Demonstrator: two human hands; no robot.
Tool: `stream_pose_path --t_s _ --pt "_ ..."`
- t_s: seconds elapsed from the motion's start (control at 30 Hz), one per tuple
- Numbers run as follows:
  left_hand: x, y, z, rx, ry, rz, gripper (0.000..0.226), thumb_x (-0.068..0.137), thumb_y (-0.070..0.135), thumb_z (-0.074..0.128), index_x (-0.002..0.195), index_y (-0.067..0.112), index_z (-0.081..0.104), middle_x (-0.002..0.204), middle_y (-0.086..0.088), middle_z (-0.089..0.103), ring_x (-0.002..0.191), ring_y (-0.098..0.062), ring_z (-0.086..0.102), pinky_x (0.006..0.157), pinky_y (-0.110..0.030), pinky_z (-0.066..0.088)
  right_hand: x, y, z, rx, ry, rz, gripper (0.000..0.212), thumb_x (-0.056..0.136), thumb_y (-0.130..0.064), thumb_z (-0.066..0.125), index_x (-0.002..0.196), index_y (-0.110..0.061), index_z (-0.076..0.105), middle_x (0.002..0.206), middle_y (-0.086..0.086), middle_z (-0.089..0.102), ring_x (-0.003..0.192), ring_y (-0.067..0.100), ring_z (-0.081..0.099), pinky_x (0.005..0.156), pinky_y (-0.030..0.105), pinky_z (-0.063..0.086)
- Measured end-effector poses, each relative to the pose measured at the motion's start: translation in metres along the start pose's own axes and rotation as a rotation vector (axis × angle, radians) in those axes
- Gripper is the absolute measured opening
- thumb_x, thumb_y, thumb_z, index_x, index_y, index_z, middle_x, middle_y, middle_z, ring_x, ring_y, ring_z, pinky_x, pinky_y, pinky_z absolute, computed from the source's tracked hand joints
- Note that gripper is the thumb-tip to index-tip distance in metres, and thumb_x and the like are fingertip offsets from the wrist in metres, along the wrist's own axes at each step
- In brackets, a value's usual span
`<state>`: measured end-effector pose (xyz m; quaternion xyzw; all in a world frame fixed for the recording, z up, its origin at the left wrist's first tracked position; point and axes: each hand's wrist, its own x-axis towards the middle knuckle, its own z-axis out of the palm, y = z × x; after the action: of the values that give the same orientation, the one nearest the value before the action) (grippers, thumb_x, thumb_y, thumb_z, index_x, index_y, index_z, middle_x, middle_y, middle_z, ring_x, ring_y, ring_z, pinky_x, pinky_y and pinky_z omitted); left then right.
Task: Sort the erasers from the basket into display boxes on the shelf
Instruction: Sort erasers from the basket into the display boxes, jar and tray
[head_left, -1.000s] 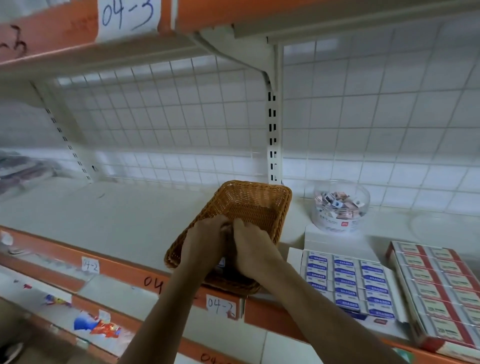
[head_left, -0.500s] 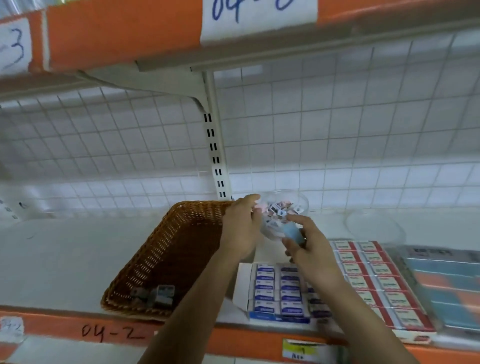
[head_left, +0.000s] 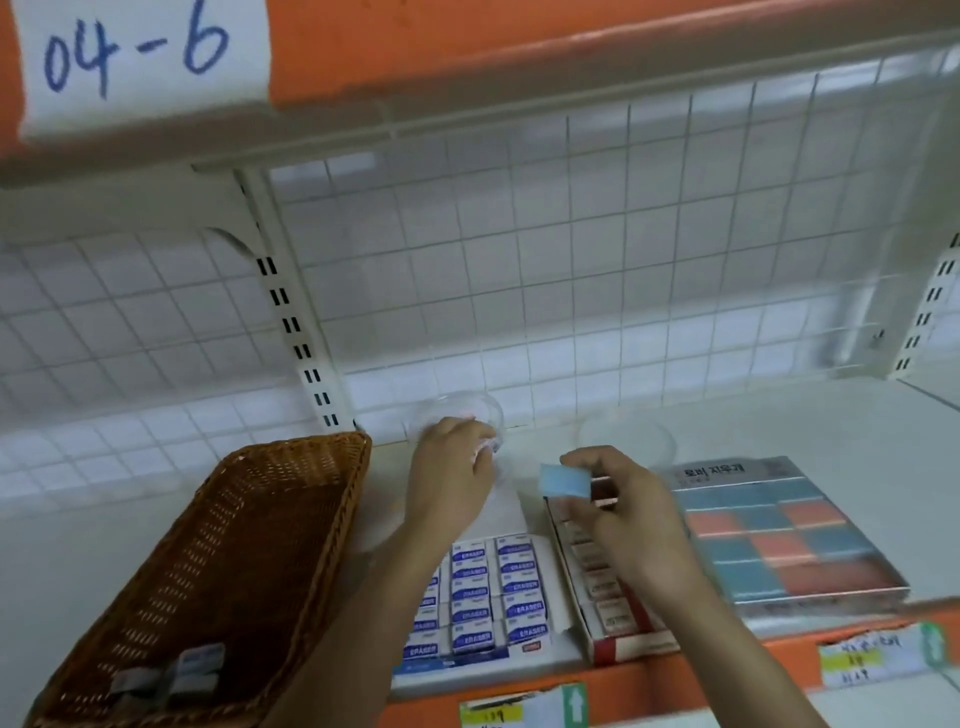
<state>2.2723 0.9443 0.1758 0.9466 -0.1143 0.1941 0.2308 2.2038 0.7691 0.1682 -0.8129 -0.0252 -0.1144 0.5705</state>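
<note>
Shelf (head_left: 104, 545) bay, head view. One wicker basket (head_left: 223, 561) stands at the left and serves as the reference.

- **Erasers in the basket:** two, possibly three, grey erasers (head_left: 176, 675) lie at its near end; blur prevents a firm count.
- **Display boxes:** three stand in a row to the right of the basket. The blue-and-white box (head_left: 488, 597) is just beside it, the red box (head_left: 608, 597) is next, and the blue-and-orange box (head_left: 779, 535) is farthest.
- **Clear round containers:** two. The near tub (head_left: 457, 415) stands just right of the basket's far corner. The far tub (head_left: 628, 441) stands well to the right.
- **Left hand (head_left: 452, 478):** its fingers (head_left: 480, 434) are curled down onto the near tub's rim. Whether they grip the rim or only touch it cannot be told.
- **Right hand (head_left: 623, 514):** it is to the right of the basket, above the far end of the red box. Thumb and forefinger are pressed together on one blue eraser (head_left: 563, 480). The eraser projects from the fingertips toward the basket and is clear of every box.
</note>
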Motion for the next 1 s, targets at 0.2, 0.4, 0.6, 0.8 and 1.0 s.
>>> stream_pose_path --t_s 0.2,0.4,0.6,0.8,1.0 --pt "-0.018 0.064 0.019 -0.535 -0.192 0.003 0.018 0.094 0.025 0.056 0.097 0.024 0.073 0.089 0.012 0.072 0.082 0.000 0.065 0.076 -0.022 0.052 -0.005 0.012 -0.031 -0.053 0.080 -0.010 0.033 0.078 0.000 0.067 0.096 -0.027 0.061 0.086 -0.011 0.067 0.075 0.002 0.062 0.068 0.015 0.047" --pt "-0.022 0.098 0.036 -0.643 -0.266 0.000 0.016 0.091 0.027 0.061 0.082 0.037 0.070 0.085 0.011 0.073 0.083 -0.006 0.068 0.082 -0.040 0.055 -0.016 0.026 -0.067 -0.278 0.138 0.003 0.035 0.081 -0.014 0.069 0.114 -0.025 0.064 0.102 -0.012 0.059 0.080 0.005 0.058 0.065 0.002 0.040" --pt "-0.033 0.128 0.050 -0.496 -0.336 0.189 0.014 0.093 0.024 0.059 0.099 0.025 0.072 0.090 0.013 0.071 0.081 0.002 0.063 0.073 -0.012 0.049 -0.035 0.045 -0.121 -0.356 0.139 0.119 0.029 0.076 -0.014 0.075 0.103 -0.023 0.069 0.082 -0.009 0.064 0.073 0.009 0.062 0.068 0.017 0.047" --pt "-0.040 0.150 0.075 -0.293 -0.398 0.451 0.021 0.090 0.018 0.061 0.107 0.025 0.071 0.106 0.014 0.067 0.093 0.008 0.048 0.083 -0.006 0.033 -0.051 0.044 -0.165 -0.444 0.053 0.117 0.037 0.074 -0.011 0.075 0.068 -0.046 0.062 0.087 -0.019 0.061 0.081 0.002 0.059 0.069 0.007 0.042" --pt "-0.045 0.151 0.093 -0.288 -0.427 0.392 0.020 0.089 0.023 0.064 0.107 0.026 0.071 0.105 0.015 0.063 0.099 0.002 0.050 0.088 -0.011 0.034 -0.051 0.059 -0.162 -0.550 -0.045 0.068 0.022 0.080 -0.005 0.068 0.086 -0.025 0.075 0.093 -0.020 0.066 0.075 -0.006 0.056 0.070 0.001 0.039"
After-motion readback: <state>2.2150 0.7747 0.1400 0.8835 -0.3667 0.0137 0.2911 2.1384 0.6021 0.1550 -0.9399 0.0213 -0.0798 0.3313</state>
